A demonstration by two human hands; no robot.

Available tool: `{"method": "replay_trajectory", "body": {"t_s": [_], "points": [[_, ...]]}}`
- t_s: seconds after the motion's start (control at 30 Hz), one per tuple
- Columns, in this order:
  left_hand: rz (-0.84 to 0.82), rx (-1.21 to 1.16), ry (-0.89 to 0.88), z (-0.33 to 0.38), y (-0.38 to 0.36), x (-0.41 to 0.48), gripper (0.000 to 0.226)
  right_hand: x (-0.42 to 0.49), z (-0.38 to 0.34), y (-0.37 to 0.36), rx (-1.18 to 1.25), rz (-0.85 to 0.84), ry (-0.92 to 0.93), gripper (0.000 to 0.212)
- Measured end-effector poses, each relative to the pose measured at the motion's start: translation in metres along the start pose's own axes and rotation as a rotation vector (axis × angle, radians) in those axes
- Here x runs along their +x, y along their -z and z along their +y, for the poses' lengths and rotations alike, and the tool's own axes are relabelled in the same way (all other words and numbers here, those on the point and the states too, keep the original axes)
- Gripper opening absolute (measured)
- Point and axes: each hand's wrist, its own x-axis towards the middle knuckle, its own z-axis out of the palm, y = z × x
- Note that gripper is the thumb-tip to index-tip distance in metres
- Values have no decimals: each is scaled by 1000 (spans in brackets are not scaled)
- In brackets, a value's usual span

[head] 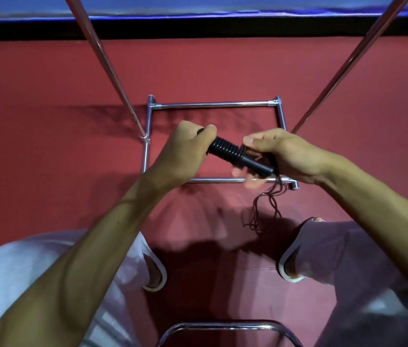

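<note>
A black ribbed tube (225, 149) with a smooth black end piece (258, 165) is held level above the red floor between both hands. My left hand (185, 149) grips the tube's left end, thumb over the top. My right hand (280, 154) holds the smooth right end, fingers curled under and blurred. Thin dark threads (265, 209) hang from the right end down toward the floor. The tube's far left tip is hidden inside my left fist.
A rectangular chrome frame (213, 105) lies on the red floor (47, 146) under the hands. Two chrome rods (112, 71) (343, 68) rise from it toward the upper corners. A curved chrome bar (228, 326) sits at the bottom. My knees in light trousers (35, 271) flank the floor.
</note>
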Motion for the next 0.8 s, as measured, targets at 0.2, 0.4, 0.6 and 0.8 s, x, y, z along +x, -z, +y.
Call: {"method": "replay_trajectory", "body": {"t_s": [0.2,0.4,0.6,0.8], "points": [[140,260,-252,2,-3,-10,50,1,-4,-8,-232,245,162,51],[163,453,-494,-4,-5,-15,46,-3,-8,-8,-695,416,286,52],[91,411,-412,-15,-6,-12,40,-3,-8,-13,-1189,545,443,44],[-199,344,-365,-10,-6,-12,40,-6,3,-28,-1386,492,491,34]]}}
